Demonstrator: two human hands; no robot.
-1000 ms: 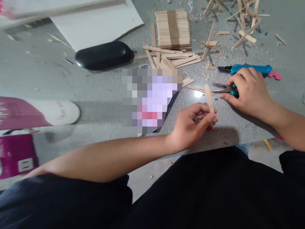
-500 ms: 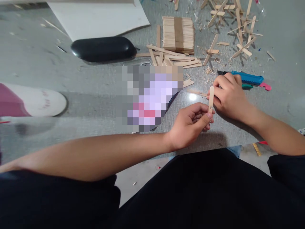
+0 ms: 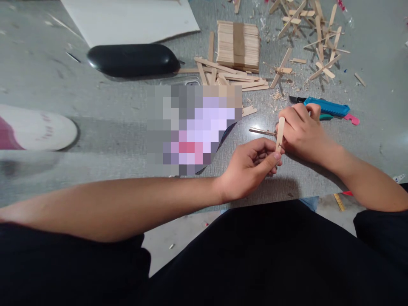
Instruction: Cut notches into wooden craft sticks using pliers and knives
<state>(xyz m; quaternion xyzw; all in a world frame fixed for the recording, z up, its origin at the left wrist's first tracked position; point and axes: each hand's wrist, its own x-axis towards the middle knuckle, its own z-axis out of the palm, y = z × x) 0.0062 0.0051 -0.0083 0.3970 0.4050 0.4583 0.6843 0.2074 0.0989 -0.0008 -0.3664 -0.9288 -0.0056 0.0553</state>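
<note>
Pinched between the thumb and fingers of my left hand (image 3: 251, 168) is a wooden craft stick (image 3: 280, 131), held nearly upright with a small dark mark or hole low on it. My right hand (image 3: 302, 127) is closed just beyond it, its fingertips partly hidden behind the stick. A second thin craft stick (image 3: 262, 131) juts leftward from my right fingers, seen almost edge-on. Beside the right knuckles lies a blue utility knife (image 3: 328, 106) with its dark blade to the left. A green-handled tool (image 3: 325, 117) is partly covered by that hand.
A banded stack of craft sticks (image 3: 248, 46) stands beyond loose sticks (image 3: 236, 76). Crossed-stick pieces (image 3: 323, 42) lie at the back right, with wood shavings (image 3: 277, 97) nearer. A black case (image 3: 134, 60), a white board (image 3: 127, 21) and a pixelated patch (image 3: 197, 131) are to the left.
The stick in my right fingers has turned from showing its flat face to nearly edge-on. My left hand keeps its pinch on the upright stick. The whole view has shifted slightly.
</note>
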